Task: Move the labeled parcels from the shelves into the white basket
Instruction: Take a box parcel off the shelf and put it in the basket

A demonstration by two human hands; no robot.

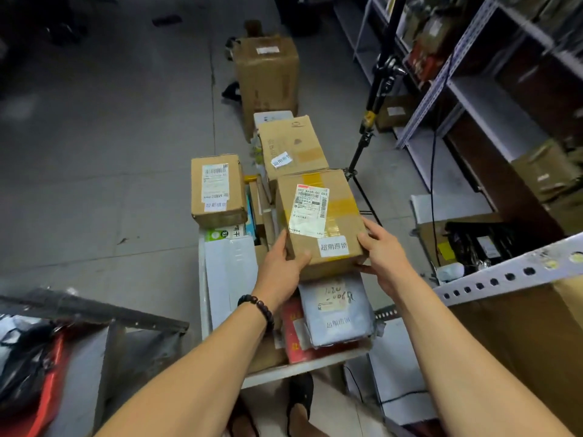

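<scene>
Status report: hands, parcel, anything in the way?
Left hand and right hand grip the labeled brown cardboard box. Box above the crowded white basket. Grey plastic mailer lies right below.

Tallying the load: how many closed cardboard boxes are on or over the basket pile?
3. The front box, held by the left hand and right hand; the left box at the pile's left edge; the back box just behind it. More may lie buried in the basket.
</scene>
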